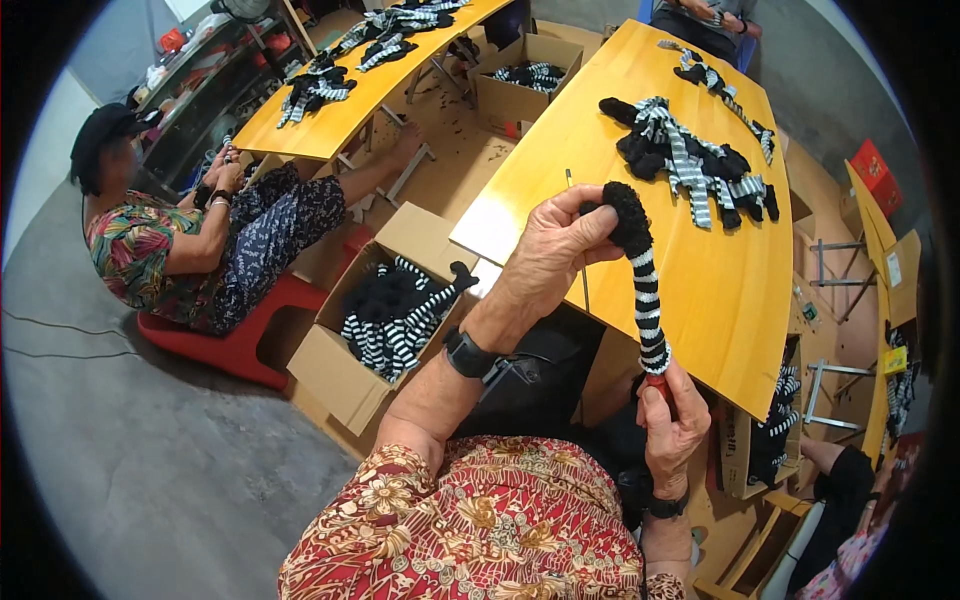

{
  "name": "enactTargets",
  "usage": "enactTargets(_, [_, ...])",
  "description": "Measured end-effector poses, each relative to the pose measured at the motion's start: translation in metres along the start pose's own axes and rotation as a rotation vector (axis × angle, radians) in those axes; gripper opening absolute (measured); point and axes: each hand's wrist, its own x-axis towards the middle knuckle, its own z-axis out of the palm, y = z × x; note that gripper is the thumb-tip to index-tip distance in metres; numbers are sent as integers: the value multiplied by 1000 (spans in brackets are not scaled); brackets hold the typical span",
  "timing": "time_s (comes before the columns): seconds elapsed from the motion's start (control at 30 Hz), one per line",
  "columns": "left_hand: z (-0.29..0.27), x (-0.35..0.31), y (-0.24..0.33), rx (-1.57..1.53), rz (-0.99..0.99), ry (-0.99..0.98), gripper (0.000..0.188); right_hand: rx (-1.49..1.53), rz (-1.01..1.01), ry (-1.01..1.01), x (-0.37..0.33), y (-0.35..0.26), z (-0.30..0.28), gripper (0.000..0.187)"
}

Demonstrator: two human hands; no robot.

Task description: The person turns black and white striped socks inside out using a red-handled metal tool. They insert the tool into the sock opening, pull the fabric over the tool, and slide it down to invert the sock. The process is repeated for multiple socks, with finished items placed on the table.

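In front of me a black-and-white striped knitted tube [648, 300] with a fuzzy black end [629, 222] is stretched nearly upright. My left hand [565, 235] pinches the black end between thumb and fingers. Below, my right hand [672, 415] is closed around a red handle [656, 382] at the tube's lower, white-edged end. Whether a shaft runs inside the tube is hidden. Behind my left hand, a thin rod [586, 285] stands by the table edge. A pile of similar striped and black knitted pieces [690, 160] lies on the yellow table [540, 150].
An open cardboard box [335, 385] of striped pieces stands at my left, and another box [735, 460] at my right. A person [150, 230] sits on a red stool [215, 345] at left, beside a second yellow table [300, 140]. More people sit at the far end and lower right.
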Motion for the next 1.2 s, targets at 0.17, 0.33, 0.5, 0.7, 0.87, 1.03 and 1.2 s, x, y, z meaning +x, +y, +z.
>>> enactTargets(0.17, [6, 3, 5, 0, 187, 36, 23, -46, 38, -41, -4, 0, -5, 37])
enactTargets(0.33, [10, 3, -5, 167, 268, 85, 22, 74, 138, 14, -8, -4, 4, 39])
enactTargets(0.5, [6, 6, -5, 235, 262, 72, 20, 37, 50, 17, -6, 5, 3, 39])
enactTargets(0.7, [9, 0, -10, 233, 241, 57, 19, 85, 10, 47, -7, 8, 4, 39])
enactTargets(0.87, [13, -6, -16, 341, 211, -39, 18, 185, 46, 20, -2, 8, -7, 37])
enactTargets(1.03, [12, -17, -19, 332, 161, 16, 19, 86, 5, 23, 1, 13, 3, 36])
enactTargets(1.2, [23, -17, 14, 194, 145, 76, 23, 126, 55, -68, 4, 11, -4, 38])
